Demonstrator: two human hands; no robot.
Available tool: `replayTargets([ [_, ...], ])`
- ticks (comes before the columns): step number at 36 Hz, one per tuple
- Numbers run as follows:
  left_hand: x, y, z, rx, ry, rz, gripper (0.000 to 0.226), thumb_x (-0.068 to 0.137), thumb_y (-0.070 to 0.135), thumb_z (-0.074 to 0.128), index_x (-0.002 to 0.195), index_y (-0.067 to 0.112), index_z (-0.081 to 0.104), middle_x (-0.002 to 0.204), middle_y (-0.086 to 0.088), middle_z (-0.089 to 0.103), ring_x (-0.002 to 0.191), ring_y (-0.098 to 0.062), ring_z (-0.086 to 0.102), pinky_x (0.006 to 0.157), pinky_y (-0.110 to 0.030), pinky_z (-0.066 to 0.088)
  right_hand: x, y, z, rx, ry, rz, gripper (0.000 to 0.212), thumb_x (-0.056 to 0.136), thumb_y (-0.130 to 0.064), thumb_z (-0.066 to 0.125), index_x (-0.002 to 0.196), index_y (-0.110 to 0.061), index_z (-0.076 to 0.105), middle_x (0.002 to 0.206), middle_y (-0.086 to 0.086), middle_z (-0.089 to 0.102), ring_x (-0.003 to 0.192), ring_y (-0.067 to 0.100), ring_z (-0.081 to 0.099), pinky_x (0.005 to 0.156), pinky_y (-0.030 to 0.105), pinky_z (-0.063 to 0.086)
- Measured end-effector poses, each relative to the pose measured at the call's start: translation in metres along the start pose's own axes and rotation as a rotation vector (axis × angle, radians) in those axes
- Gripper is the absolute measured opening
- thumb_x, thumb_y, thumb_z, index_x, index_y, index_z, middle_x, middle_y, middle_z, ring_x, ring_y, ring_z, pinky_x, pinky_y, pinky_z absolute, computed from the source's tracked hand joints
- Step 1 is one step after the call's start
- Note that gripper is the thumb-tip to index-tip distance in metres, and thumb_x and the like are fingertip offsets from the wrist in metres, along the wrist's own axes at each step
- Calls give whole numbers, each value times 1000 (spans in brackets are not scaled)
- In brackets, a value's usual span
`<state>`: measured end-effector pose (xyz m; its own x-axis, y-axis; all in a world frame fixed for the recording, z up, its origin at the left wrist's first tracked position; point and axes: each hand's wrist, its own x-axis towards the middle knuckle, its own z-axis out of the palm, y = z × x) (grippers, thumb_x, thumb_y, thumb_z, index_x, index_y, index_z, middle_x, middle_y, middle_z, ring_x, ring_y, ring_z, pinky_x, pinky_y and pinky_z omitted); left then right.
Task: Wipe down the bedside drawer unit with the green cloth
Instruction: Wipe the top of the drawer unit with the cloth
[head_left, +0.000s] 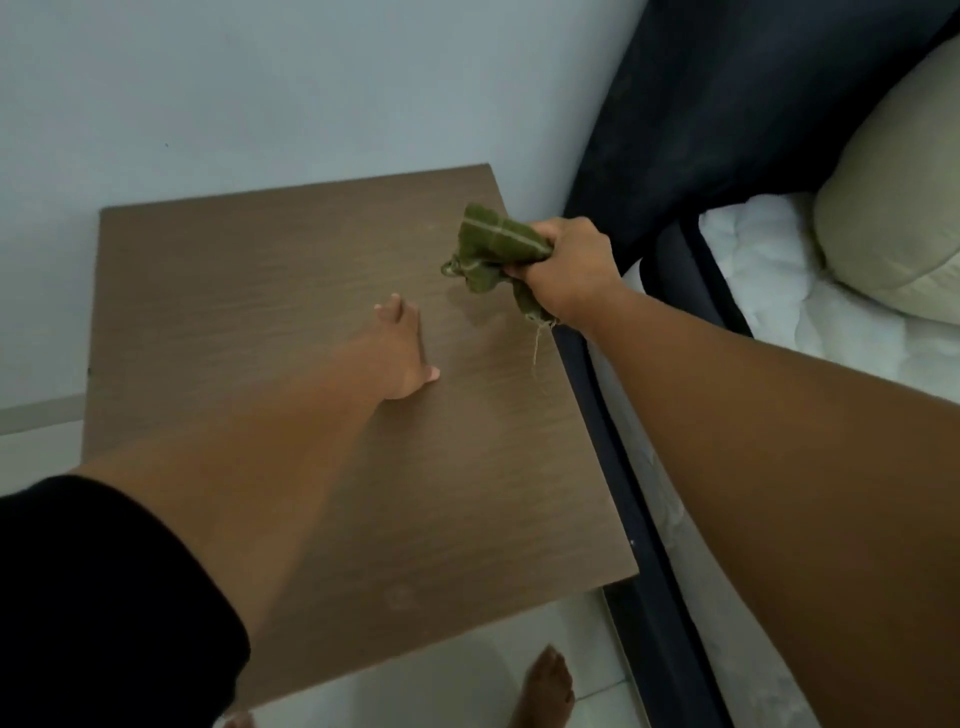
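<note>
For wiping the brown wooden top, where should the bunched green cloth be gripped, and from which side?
Grip the green cloth at its gathered bedside end, coming from the right, as the right hand does now. The loose folds then hang left over the brown wooden top, free to wipe.

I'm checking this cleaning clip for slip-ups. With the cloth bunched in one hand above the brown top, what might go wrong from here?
1. The right hand grips the green cloth as a tight wad above the brown wooden drawer unit top, so a pass may clean only a narrow strip.
2. The cloth's loose frayed thread could snag on the top's edge.
3. The left hand lies flat mid-surface, likely blocking the wipe.
</note>
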<state>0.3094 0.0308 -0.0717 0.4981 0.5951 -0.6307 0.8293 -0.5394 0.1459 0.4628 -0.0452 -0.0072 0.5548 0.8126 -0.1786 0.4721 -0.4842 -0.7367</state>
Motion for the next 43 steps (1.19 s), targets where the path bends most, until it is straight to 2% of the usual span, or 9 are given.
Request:
replayTargets([
  [4,29,0,-15,-20,-5,-18,101,89,37,60,149,8,-15,157,-8,-22,146,-27,-12,119,-43,7,45,-4,1,-18,58,-29,22,83,-6,65,100,-19,72,70,-4,61,78,16,61,67,22,49],
  [9,67,-3,-37,-23,-14,-32,112,83,33,69,147,9,-19,155,-7,-26,145,-29,-16,117,-53,14,105,-8,11,-91,122,-66,36,81,5,55,102,-20,70,88,1,63,82,16,60,65,18,47],
  [12,79,-2,-47,-3,-56,-48,119,79,34,72,146,11,-24,153,-5,-31,144,-29,-20,116,-55,17,134,-7,21,-92,139,-55,41,81,7,52,109,-19,68,100,3,63,92,17,59,75,19,50],
  [17,92,1,-51,16,-98,-64,130,73,34,78,143,13,-30,151,-5,-37,142,-30,-25,113,-59,20,171,-8,34,-102,132,-38,42,83,8,50,115,-15,63,110,5,62,89,13,54,55,8,44],
  [20,95,2,-54,17,-138,-88,132,72,34,78,142,16,-32,148,-1,-42,142,-28,-27,109,-65,22,184,-12,41,-127,129,-61,47,83,11,46,118,-16,64,113,4,63,91,9,50,74,8,39],
  [26,101,3,-56,14,-161,-117,135,71,34,79,140,18,-35,146,0,-45,141,-27,-29,106,-67,24,204,-6,56,-166,38,-19,50,82,12,46,120,-17,64,117,5,63,98,14,55,80,10,39],
  [30,101,3,-55,20,-175,-119,135,71,34,79,139,18,-36,145,0,-46,140,-28,-30,106,-67,23,206,-1,60,-176,-5,-5,53,81,12,46,119,-19,65,110,6,65,87,13,51,78,18,45],
  [38,105,5,-55,25,-169,-131,137,69,33,81,139,17,-36,145,0,-46,140,-30,-31,106,-68,23,201,3,57,-293,-70,-47,53,81,10,48,119,-22,64,108,6,62,102,18,56,80,15,39],
  [43,101,4,-56,7,-158,-122,134,71,32,79,140,18,-35,145,2,-46,140,-28,-31,106,-69,20,180,10,55,-333,-104,-31,50,80,7,51,118,-22,64,98,-1,54,94,13,52,77,16,39],
])
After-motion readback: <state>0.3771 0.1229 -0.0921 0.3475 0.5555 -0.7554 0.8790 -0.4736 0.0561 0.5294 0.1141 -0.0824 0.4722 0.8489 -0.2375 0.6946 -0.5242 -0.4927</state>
